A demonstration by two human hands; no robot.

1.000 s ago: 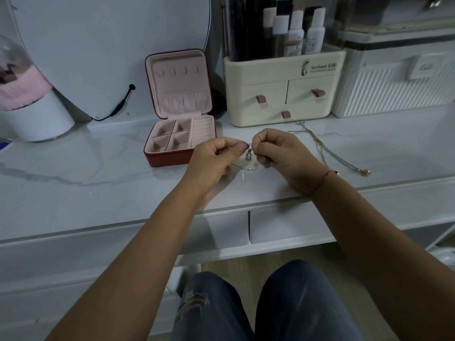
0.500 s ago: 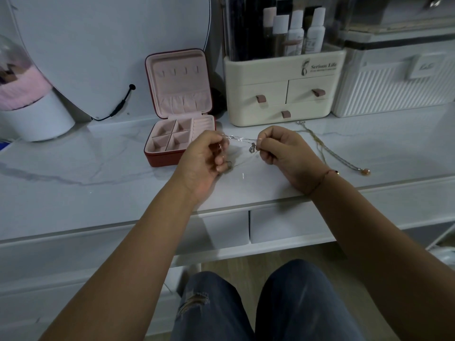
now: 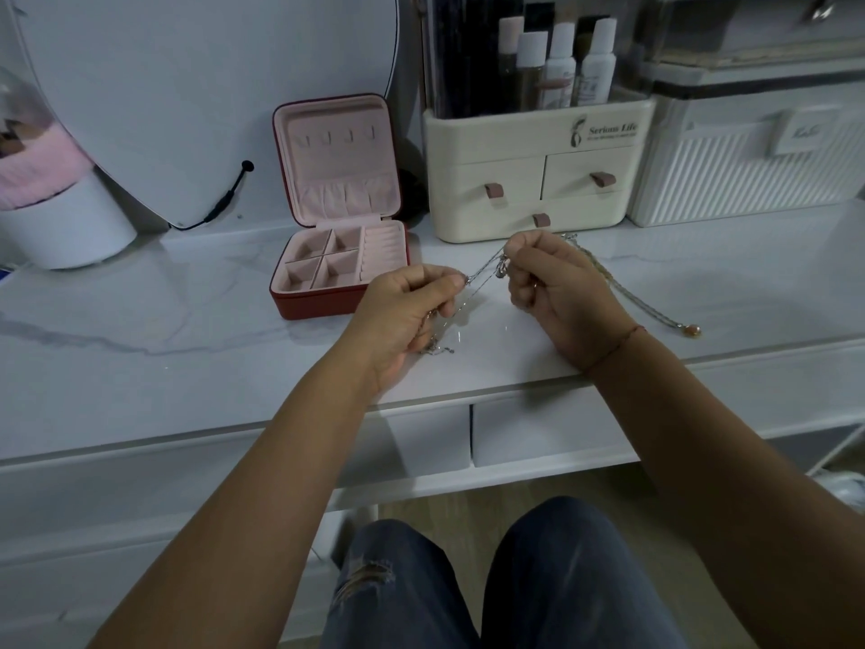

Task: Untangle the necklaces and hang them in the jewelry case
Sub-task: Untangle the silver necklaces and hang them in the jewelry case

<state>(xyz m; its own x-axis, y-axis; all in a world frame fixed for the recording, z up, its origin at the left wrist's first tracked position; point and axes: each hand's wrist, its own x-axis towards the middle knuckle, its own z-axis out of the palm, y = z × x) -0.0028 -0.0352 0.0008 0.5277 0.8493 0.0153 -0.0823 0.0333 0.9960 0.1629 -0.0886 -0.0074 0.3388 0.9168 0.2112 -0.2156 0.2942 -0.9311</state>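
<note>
A thin silver necklace (image 3: 484,269) is stretched between my two hands above the marble tabletop. My left hand (image 3: 402,306) pinches its lower end, and loose chain hangs from that fist onto the table. My right hand (image 3: 552,283) pinches the upper end, with a small pendant dangling just below its fingertips. A second necklace (image 3: 622,292) with a round bead at its end lies on the table to the right of my right hand. The red jewelry case (image 3: 339,255) stands open to the left of my hands, its pink lid upright with small hooks and nothing hanging on them.
A cream drawer organiser (image 3: 533,175) with bottles stands behind my hands, and a white ribbed box (image 3: 749,171) is to its right. A large white mirror (image 3: 201,86) and a white pot (image 3: 61,217) are at the back left. The table's front edge (image 3: 187,433) runs beneath my forearms.
My hands have drawn apart and the chain is now taut between them. My right hand has risen toward the organiser while my left has stayed low.
</note>
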